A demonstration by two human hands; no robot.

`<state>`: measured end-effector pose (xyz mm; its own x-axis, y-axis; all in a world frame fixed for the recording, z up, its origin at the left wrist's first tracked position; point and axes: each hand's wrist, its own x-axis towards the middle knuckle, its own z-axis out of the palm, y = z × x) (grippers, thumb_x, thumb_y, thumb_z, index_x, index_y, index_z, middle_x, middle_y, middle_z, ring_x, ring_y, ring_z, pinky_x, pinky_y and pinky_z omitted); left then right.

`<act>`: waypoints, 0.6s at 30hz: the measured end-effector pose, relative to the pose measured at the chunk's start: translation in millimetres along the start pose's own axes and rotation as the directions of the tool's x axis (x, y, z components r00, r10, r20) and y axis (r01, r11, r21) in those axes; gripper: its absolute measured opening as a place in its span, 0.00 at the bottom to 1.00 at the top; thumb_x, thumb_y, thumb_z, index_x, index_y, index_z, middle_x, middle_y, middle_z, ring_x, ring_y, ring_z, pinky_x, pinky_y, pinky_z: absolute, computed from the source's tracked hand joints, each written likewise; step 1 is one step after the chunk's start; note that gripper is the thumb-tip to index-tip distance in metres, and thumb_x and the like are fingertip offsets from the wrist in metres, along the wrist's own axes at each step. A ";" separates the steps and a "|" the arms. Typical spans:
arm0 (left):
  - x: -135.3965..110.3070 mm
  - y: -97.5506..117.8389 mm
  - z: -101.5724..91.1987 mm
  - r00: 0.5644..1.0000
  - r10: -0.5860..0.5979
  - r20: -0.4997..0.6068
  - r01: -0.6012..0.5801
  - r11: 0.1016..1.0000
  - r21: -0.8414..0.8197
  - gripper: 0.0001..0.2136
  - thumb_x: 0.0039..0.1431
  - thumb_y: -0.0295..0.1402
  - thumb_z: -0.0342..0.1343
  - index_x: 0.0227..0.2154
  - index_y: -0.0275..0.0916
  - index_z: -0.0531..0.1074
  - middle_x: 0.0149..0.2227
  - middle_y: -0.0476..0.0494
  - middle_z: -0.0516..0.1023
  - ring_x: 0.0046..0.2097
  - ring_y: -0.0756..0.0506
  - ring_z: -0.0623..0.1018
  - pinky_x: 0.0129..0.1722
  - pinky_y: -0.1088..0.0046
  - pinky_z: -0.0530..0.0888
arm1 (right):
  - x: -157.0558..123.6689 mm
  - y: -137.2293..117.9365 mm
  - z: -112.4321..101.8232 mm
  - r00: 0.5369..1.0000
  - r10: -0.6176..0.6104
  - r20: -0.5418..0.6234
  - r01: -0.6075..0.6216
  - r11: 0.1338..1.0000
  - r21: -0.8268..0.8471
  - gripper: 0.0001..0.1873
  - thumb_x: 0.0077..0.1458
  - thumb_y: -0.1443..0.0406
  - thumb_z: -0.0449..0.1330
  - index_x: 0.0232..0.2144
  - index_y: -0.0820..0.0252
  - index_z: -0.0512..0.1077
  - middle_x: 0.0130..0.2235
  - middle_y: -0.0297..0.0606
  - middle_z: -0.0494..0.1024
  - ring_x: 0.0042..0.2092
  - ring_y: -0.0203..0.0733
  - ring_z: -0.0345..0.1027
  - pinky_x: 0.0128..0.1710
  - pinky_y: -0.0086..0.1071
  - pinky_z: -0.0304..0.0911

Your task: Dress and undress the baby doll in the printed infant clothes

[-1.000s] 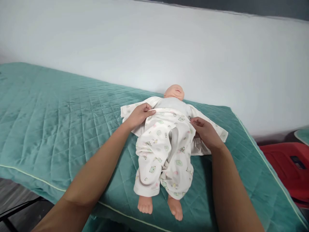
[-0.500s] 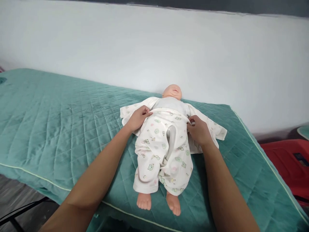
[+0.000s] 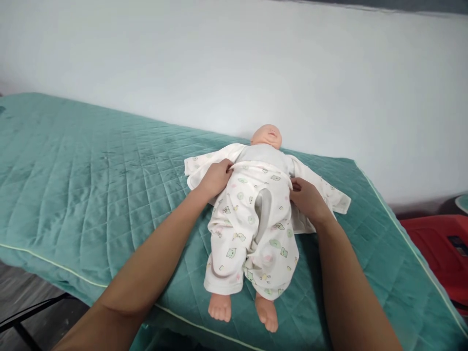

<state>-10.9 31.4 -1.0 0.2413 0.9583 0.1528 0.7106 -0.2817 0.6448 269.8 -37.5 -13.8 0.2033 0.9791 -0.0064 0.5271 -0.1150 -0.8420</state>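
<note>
A baby doll (image 3: 267, 136) lies on its back, head toward the wall and bare feet toward me. It wears white baby pants (image 3: 228, 234) printed with small green animals, with an open crotch slit. Under its spread arms lies an open white baby shirt (image 3: 317, 183) with matching print; grey fabric covers the doll's torso. My left hand (image 3: 216, 179) is closed on the pants' waistband at the doll's side on the left. On the opposite side my right hand (image 3: 307, 199) pinches the same waistband. The fingertips of both hands are partly hidden by the cloth.
The doll rests on a green quilted bed cover (image 3: 91, 185) with pale piping along its edge. A white wall (image 3: 183, 63) rises behind. At the right stands a red plastic object (image 3: 437, 243); a black metal bar (image 3: 36, 309) shows at lower left.
The camera view has shifted slightly, so doll and hands appear a little farther right. My left fingers have curled in closer at the waistband; both hands stay at the pants' sides.
</note>
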 end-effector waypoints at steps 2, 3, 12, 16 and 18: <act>-0.9 1.0 -4.1 0.998 -0.025 0.052 0.029 0.997 -0.073 0.12 0.62 0.31 0.51 0.43 0.37 0.77 0.44 0.38 0.82 0.46 0.41 0.78 0.47 0.66 0.71 | -1.3 -1.1 0.8 1.000 0.005 0.013 -0.006 0.999 0.033 0.16 0.44 0.66 0.61 0.40 0.58 0.76 0.44 0.42 0.84 0.46 0.50 0.76 0.42 0.37 0.69; -1.4 1.4 -6.9 0.996 -0.026 0.085 0.035 0.994 -0.105 0.11 0.62 0.31 0.51 0.43 0.37 0.77 0.45 0.39 0.83 0.46 0.41 0.78 0.47 0.67 0.71 | -2.2 -2.0 1.0 1.000 0.003 0.014 -0.004 0.999 0.036 0.17 0.45 0.67 0.60 0.40 0.58 0.76 0.44 0.42 0.84 0.46 0.50 0.76 0.43 0.38 0.69; -4.0 2.0 -20.9 0.950 0.001 0.311 0.126 0.913 -0.388 0.11 0.56 0.38 0.56 0.34 0.38 0.80 0.38 0.41 0.83 0.44 0.39 0.78 0.44 0.68 0.73 | -8.5 -5.2 1.9 0.997 -0.052 0.049 0.052 0.999 0.012 0.21 0.47 0.65 0.64 0.47 0.56 0.76 0.48 0.40 0.82 0.49 0.51 0.75 0.48 0.41 0.69; -6.6 0.0 -14.5 0.939 -0.031 0.343 0.238 0.780 -0.579 0.09 0.54 0.36 0.58 0.34 0.37 0.79 0.35 0.42 0.82 0.41 0.41 0.78 0.41 0.68 0.74 | -10.3 -3.4 6.6 0.995 -0.079 0.058 0.068 0.983 0.173 0.20 0.49 0.64 0.64 0.48 0.55 0.76 0.46 0.38 0.83 0.49 0.51 0.75 0.47 0.41 0.71; -7.6 -1.4 -11.2 0.937 -0.029 0.349 0.265 0.713 -0.650 0.09 0.54 0.35 0.58 0.35 0.37 0.78 0.34 0.43 0.81 0.39 0.43 0.78 0.40 0.68 0.73 | -11.9 -3.9 8.4 0.996 -0.076 0.055 0.060 0.965 0.256 0.20 0.50 0.63 0.65 0.47 0.55 0.77 0.43 0.38 0.84 0.46 0.51 0.76 0.45 0.41 0.72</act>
<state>-21.2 25.0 5.3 0.4360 0.8894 -0.1376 0.1409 0.0835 0.9865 258.4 -47.3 -15.0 0.1167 0.9928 0.0279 0.3098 -0.0097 -0.9507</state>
